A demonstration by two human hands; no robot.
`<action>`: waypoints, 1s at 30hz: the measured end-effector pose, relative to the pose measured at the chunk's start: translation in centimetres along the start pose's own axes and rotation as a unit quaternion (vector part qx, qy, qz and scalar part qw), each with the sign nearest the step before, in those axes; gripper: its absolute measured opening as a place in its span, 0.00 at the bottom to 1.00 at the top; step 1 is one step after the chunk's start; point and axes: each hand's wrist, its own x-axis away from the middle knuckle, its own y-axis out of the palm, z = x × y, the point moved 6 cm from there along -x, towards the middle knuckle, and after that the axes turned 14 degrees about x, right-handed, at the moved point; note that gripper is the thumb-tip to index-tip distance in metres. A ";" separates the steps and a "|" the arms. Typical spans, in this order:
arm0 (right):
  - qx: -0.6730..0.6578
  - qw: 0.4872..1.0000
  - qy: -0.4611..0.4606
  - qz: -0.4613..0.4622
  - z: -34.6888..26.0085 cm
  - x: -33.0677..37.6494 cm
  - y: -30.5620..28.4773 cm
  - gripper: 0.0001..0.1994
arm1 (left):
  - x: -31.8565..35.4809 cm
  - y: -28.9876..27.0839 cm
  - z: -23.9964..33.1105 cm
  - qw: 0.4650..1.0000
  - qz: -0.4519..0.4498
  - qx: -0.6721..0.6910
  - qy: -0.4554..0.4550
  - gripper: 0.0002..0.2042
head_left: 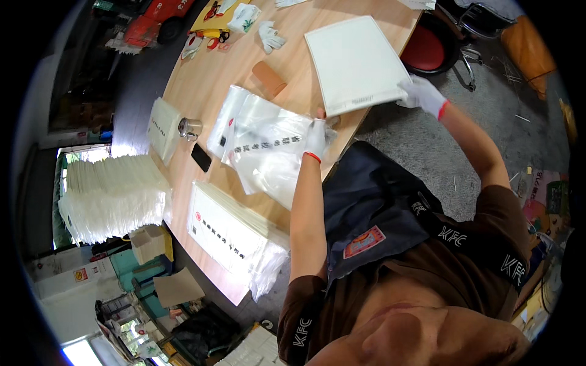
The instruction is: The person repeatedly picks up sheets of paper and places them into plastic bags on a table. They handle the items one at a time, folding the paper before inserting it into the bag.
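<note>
A thick white stack of paper [355, 64] lies at the table's right edge. My right hand [424, 96], in a white glove with a red cuff, is closed on its near right corner. My left hand [316, 137], gloved with a bare fingertip showing, is closed at the open end of a clear plastic bag [262, 149] with dark print. That hand is beside the stack's near left corner; its lower fingers are hidden. More clear bags lie flat under and beside this one.
On the wooden table [241, 64] are a brown cardboard-coloured roll [268, 79], a phone [201, 158], a glass mug [190, 127], a loose glove [270, 37] and scissors [212, 11]. Bagged paper stacks [226, 229] stand near left; a taller pile [116, 198] rises beyond. A red-seated chair [430, 46] is at right.
</note>
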 end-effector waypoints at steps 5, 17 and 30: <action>0.174 0.983 0.047 -0.013 -0.2 11.3 2.1 0.28 | -1.4 0.3 -1.3 0.992 -0.008 0.115 0.048 0.18; 0.132 0.985 -0.106 -0.012 -0.3 6.5 15.6 0.34 | 10.8 10.8 -1.8 0.788 -0.033 -0.614 -0.023 0.43; 0.610 0.653 -0.432 -0.121 -13.7 16.0 18.5 0.18 | 22.9 -6.4 8.1 0.930 -0.001 0.216 0.299 0.27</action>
